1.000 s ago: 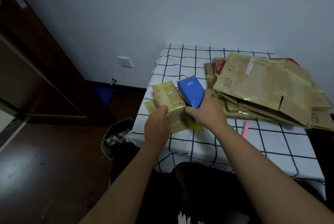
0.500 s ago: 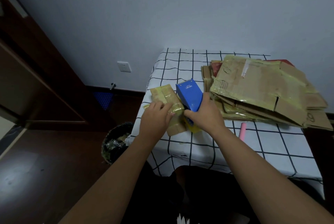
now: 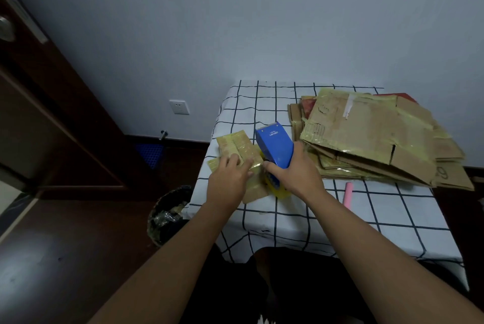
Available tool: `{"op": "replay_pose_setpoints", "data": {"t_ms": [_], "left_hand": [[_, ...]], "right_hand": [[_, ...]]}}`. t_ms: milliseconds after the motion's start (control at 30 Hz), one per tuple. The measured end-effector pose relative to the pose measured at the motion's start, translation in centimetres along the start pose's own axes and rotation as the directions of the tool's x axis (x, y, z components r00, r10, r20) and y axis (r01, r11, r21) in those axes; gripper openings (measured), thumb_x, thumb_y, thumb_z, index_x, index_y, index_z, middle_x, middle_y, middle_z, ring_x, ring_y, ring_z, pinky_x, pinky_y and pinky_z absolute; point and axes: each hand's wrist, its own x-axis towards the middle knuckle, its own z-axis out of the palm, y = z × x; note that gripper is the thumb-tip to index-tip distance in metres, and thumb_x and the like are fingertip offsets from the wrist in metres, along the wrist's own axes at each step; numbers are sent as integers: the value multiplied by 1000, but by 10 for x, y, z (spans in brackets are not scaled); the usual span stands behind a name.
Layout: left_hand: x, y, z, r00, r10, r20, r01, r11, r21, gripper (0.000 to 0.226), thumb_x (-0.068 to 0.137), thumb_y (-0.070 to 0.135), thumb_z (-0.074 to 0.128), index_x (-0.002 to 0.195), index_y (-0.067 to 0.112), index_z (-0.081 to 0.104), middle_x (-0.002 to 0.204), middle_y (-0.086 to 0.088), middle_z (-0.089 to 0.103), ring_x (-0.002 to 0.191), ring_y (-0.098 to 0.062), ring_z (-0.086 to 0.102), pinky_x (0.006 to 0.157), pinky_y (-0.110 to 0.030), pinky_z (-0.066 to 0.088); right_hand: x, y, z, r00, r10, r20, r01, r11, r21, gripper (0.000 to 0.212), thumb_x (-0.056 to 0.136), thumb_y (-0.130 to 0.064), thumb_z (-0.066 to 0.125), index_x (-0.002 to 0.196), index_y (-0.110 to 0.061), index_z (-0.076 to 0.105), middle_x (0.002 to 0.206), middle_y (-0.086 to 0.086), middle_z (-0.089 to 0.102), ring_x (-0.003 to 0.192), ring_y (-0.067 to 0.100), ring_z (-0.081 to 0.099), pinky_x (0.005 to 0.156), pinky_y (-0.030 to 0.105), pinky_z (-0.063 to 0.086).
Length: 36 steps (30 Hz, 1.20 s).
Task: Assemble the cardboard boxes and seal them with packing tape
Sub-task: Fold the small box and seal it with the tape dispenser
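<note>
A small tan cardboard box [image 3: 242,160], already banded in glossy yellowish packing tape, is pressed flat against the black-and-white checked tablecloth [image 3: 379,208] by the left hand [image 3: 229,179], whose fingers are now laid out straight across the box's top where, a second ago, they were bunched at its near end. The blue plastic tape dispenser [image 3: 273,147] is gripped in the right hand [image 3: 294,172], fingers curled round its body, and is held tilted against the box's right side, with the yellow tape roll [image 3: 277,189] showing beneath the palm; it has been drawn slightly nearer over the same second. The strip is judged to be in the course of being smoothed down along the seam, with cutting not yet done. The box sits at about nine o'clock of the dispenser, near the table's left edge. At three o'clock, a ragged stack of flattened brown cardboard sheets [image 3: 366,137], creased and streaked with old shiny tape, is piled well apart from the work. A slim pink stick [image 3: 348,194] lies at five o'clock, and a dark wastebasket [image 3: 167,215] of crumpled tape stands on the floor at seven o'clock.
</note>
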Motion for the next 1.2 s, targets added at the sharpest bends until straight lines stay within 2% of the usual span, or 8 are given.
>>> {"op": "replay_pose_setpoints", "data": {"t_ms": [267, 367, 500, 667, 833, 1033, 1100, 1200], "left_hand": [[-3, -8, -15, 964, -255, -76, 226, 936, -269, 33, 92, 18, 67, 125, 21, 65, 114, -10, 57, 101, -19, 51, 63, -29, 43], [-1, -21, -38, 870, -466, -161, 327, 790, -519, 35, 97, 18, 59, 132, 19, 61, 125, -7, 49, 109, -9, 44, 86, -14, 38], [1, -24, -62, 714, -678, -174, 373, 579, -725, 34, 99, 20, 55, 132, 14, 61, 126, 2, 48, 112, -3, 45, 86, 5, 31], [6, -17, -69, 527, -850, 8, 390, 233, -891, 31, 102, 27, 49, 130, 22, 61, 111, 11, 63, 106, -9, 60, 91, -27, 50], [8, -4, -72, 435, -861, 261, 273, -150, -950, 28, 105, 20, 43, 127, 15, 58, 112, -2, 63, 106, -15, 63, 86, -29, 55], [7, -2, -71, 393, -791, 469, 257, -395, -882, 36, 106, 21, 41, 141, 23, 46, 132, -3, 51, 111, -20, 57, 75, -27, 58], [8, -4, -72, 396, -757, 520, 258, -452, -854, 41, 106, 20, 39, 146, 29, 41, 134, 2, 47, 111, -19, 56, 80, -30, 56], [11, -6, -74, 405, -701, 587, 293, -508, -810, 45, 107, 18, 37, 148, 37, 35, 128, 8, 47, 111, -18, 55, 76, -31, 56]], "right_hand": [[-9, 7, -18, 999, -50, -3, 49, 979, 197, 35, 90, -47, 49, 117, -24, 47, 106, 4, 59, 89, 19, 56, 77, 42, 49], [-15, 18, -26, 994, -111, 23, 109, 991, 79, 56, 86, -50, 39, 138, -29, 41, 117, 4, 55, 101, 21, 52, 78, 39, 46], [-33, 29, -20, 981, -184, 67, 194, 954, -230, 61, 98, -42, 51, 152, -22, 29, 137, 11, 43, 119, 29, 48, 89, 36, 42], [-56, 25, 8, 970, -221, 101, 242, 834, -496, 56, 98, -40, 51, 146, -22, 28, 125, 9, 44, 107, 29, 51, 86, 40, 42], [-63, 30, 27, 966, -206, 153, 257, 757, -601, 48, 98, -34, 51, 140, -22, 33, 127, 8, 45, 112, 29, 51, 86, 42, 42], [-56, 25, 22, 944, -199, 263, 325, 701, -635, 50, 95, -43, 53, 138, -22, 37, 127, 8, 45, 113, 29, 50, 82, 39, 48], [-48, 17, 9, 946, -221, 237, 318, 775, -546, 49, 94, -51, 52, 132, -21, 48, 124, 7, 46, 114, 28, 49, 83, 37, 46], [-27, 2, -11, 973, -224, 55, 230, 961, -157, 43, 95, -41, 57, 132, -19, 55, 124, 5, 51, 112, 22, 54, 84, 31, 45]]}}
